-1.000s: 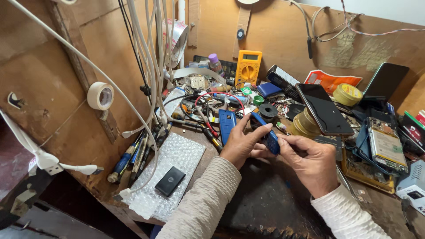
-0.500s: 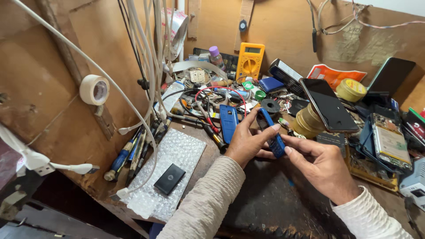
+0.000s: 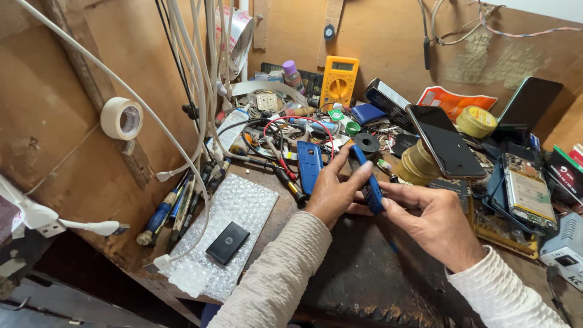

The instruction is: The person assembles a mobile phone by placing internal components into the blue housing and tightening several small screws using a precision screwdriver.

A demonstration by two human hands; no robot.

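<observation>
While I am watching the cluttered workbench point(image 3: 364, 285), both hands are tilting the blue phone casing point(image 3: 368, 180) more upright than a moment ago and lifting it clear of the surface: the left hand point(image 3: 333, 193) is closing thumb and fingers around its upper end, the right hand point(image 3: 438, 223) pinching its lower edge. Among containers, I am seeing only a sheet of bubble wrap point(image 3: 225, 243) carrying a small black module point(image 3: 227, 242) (nothing else on it).

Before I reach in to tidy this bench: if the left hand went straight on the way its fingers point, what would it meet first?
Probably the black round disc, just beyond the left hand and the blue phone it holds; depth is unclear.
</observation>
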